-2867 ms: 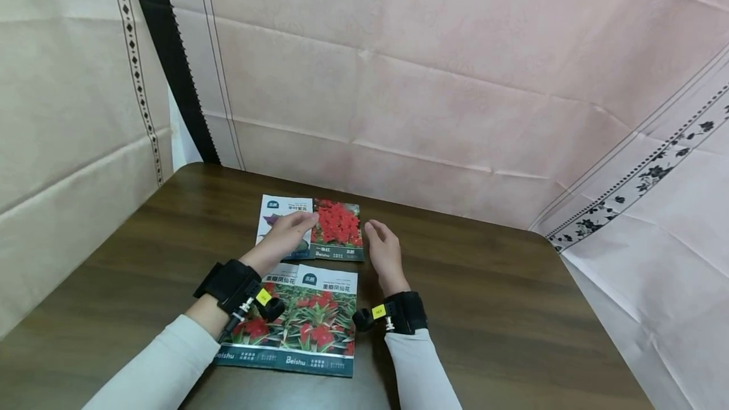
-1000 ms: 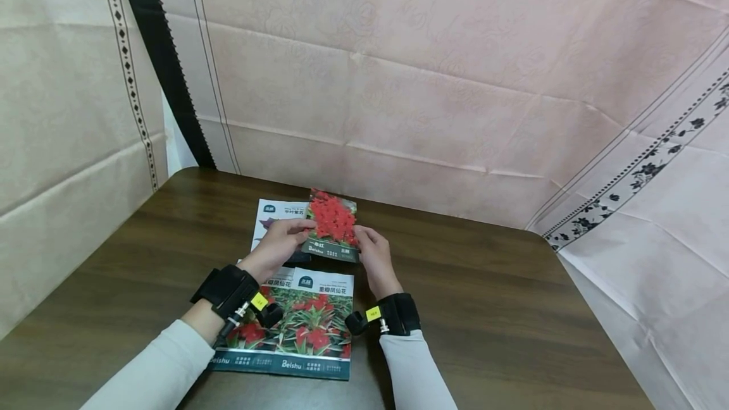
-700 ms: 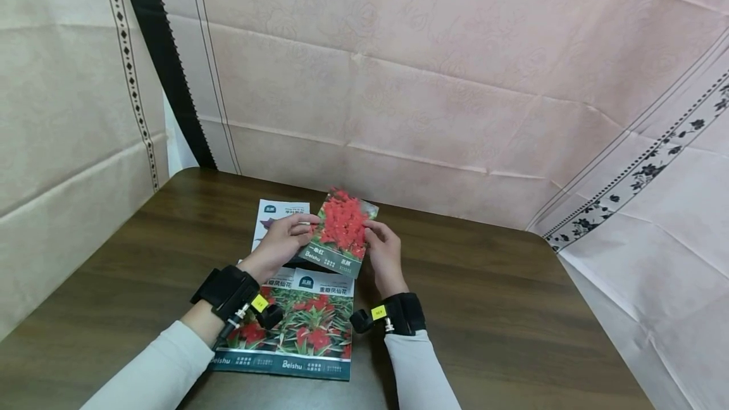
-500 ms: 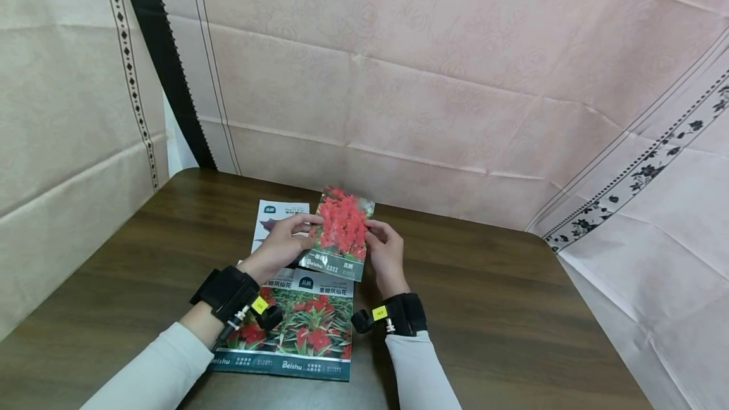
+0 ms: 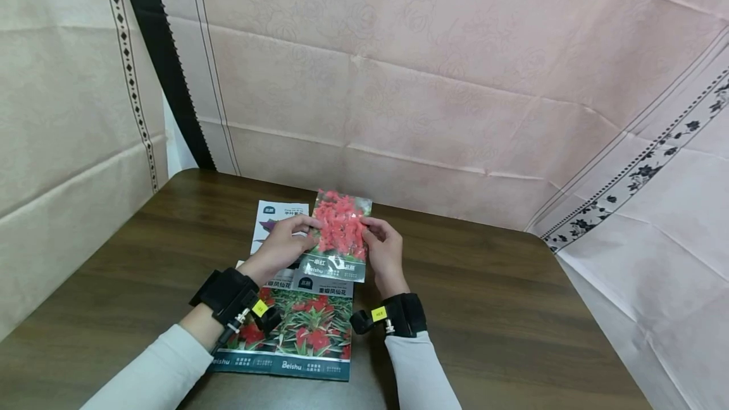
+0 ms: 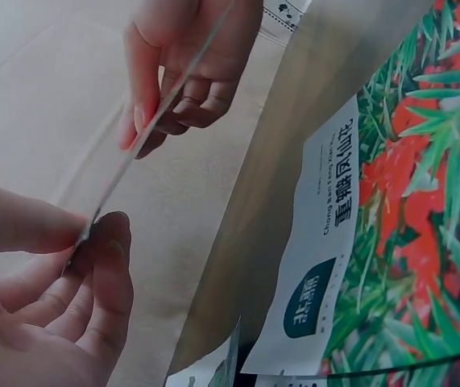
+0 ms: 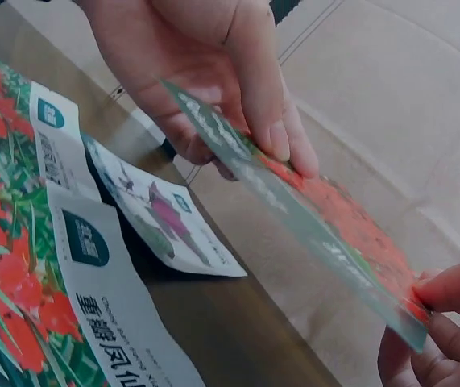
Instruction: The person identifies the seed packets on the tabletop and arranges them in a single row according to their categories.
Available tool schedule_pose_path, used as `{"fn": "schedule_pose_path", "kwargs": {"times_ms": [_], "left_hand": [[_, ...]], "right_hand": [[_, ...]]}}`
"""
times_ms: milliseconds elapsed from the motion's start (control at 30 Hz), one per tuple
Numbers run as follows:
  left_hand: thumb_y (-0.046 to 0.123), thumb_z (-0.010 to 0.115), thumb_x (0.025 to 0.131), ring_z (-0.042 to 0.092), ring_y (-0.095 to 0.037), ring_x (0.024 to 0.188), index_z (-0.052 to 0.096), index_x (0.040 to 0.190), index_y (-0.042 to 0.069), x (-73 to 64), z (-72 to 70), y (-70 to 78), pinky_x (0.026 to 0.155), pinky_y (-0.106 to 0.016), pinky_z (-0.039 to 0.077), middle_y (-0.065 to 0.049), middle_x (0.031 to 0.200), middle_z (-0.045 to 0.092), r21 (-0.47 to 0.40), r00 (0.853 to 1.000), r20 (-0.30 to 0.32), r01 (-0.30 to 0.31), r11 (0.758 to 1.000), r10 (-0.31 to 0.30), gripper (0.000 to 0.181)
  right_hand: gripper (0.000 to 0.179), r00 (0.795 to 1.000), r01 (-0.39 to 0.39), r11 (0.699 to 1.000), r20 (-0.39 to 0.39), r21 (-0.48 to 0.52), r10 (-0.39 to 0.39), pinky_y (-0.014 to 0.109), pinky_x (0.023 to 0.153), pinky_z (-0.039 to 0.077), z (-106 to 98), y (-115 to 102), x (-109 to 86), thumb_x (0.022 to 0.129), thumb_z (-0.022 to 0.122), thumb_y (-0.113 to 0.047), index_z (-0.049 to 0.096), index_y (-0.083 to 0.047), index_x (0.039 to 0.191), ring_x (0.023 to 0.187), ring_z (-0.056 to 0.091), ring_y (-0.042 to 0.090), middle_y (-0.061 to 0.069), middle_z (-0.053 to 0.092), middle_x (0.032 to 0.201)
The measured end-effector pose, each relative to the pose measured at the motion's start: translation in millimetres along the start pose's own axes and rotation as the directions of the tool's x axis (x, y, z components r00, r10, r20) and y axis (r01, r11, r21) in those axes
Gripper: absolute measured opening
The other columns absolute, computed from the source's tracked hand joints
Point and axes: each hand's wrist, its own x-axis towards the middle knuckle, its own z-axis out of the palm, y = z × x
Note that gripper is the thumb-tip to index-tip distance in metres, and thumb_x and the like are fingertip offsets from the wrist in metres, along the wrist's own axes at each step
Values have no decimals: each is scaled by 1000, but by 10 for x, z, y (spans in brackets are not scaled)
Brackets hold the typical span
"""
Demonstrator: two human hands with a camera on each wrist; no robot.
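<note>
A seed packet with red flowers (image 5: 340, 223) is held up off the table between both hands, its glossy front catching the light. My left hand (image 5: 285, 247) pinches its left edge between thumb and fingers, as the left wrist view also shows. On the opposite edge, my right hand (image 5: 385, 255) pinches it the same way. Behind the left hand lies a white packet with a purple flower (image 5: 272, 223), partly covered. Nearer to me, two larger overlapping packets with red flowers and green leaves (image 5: 313, 328) lie flat below the hands.
The brown wooden table (image 5: 490, 309) has rounded far corners. A pale patterned cloth (image 5: 398, 81) hangs behind it and along the sides. Each wrist wears a black strap with a small camera.
Both hands have taken hold of the red-flower packet and lifted it off the table toward me. In the last half second it has tilted slightly, and its surface now shines more.
</note>
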Motion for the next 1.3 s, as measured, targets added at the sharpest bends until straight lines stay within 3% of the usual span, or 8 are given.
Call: {"fn": "schedule_pose_path", "kwargs": {"times_ms": [167, 367, 533, 667, 867, 1000, 1133, 1300], "left_hand": [[29, 57, 91, 53, -22, 107, 57, 115, 13, -17, 4, 4, 86, -42, 44, -5, 118, 55, 7, 1000, 20, -21, 1000, 21, 29], [30, 58, 90, 57, -25, 81, 59, 107, 13, -70, 94, 97, 71, -39, 45, -7, 89, 63, 55, 989, 125, -91, 994, 84, 24], [29, 61, 89, 54, -27, 69, 59, 102, 13, -133, 157, 189, 64, -34, 41, -5, 75, 61, 122, 961, 231, -182, 976, 150, 21], [30, 63, 87, 55, -30, 62, 59, 99, 14, -203, 206, 241, 61, -31, 40, -5, 68, 60, 182, 925, 348, -229, 956, 155, 20], [27, 67, 84, 59, -36, 62, 59, 93, 12, -339, 312, 339, 51, -29, 40, -4, 66, 64, 177, 856, 511, -200, 964, 84, 19], [24, 69, 81, 59, -38, 59, 59, 90, 9, -414, 375, 386, 53, -41, 49, -7, 64, 64, 142, 822, 567, -170, 975, 61, 20], [24, 72, 79, 60, -34, 56, 59, 85, 9, -436, 440, 368, 57, -51, 50, -7, 63, 64, 127, 803, 595, -152, 980, 47, 20], [20, 72, 78, 60, -27, 52, 61, 83, 9, -458, 483, 279, 55, -47, 51, -7, 63, 64, 140, 784, 620, -128, 982, 14, 16]], "right_hand": [[23, 1000, 7, 1000, 29, -2, -6, 27, 71, 48, -72, -74, -53, 91, 57, -13, 66, -12, 112, 93, 56, 21, 9, 61, 107], [23, 996, 62, 993, 63, -102, -56, 27, 69, 47, -337, -175, -185, 90, 59, -16, 66, -12, 112, 89, 57, 21, 8, 63, 104], [24, 975, 175, 945, 182, -278, -127, 30, 67, 47, -620, -255, -393, 89, 61, -20, 65, -13, 112, 82, 58, 21, 7, 64, 96], [23, 950, 228, 886, 293, -405, -111, 29, 61, 45, -839, -290, -539, 87, 63, -24, 65, -17, 109, 72, 55, 18, 3, 63, 90], [25, 890, 260, 840, 456, -476, -16, 29, 61, 46, -1085, -336, -672, 87, 64, -26, 62, -14, 108, 70, 56, 18, 0, 62, 85], [25, 861, 282, 821, 509, -497, 12, 29, 58, 45, -1149, -346, -695, 87, 63, -33, 61, -13, 101, 67, 56, 20, 0, 62, 78], [24, 830, 300, 806, 556, -511, 43, 28, 55, 43, -1170, -324, -675, 87, 62, -35, 59, -13, 95, 62, 52, 17, 1, 60, 71], [23, 744, 299, 810, 655, -504, 133, 28, 55, 43, -1190, -261, -667, 86, 65, -27, 56, -9, 96, 59, 50, 15, 2, 56, 69]]}}
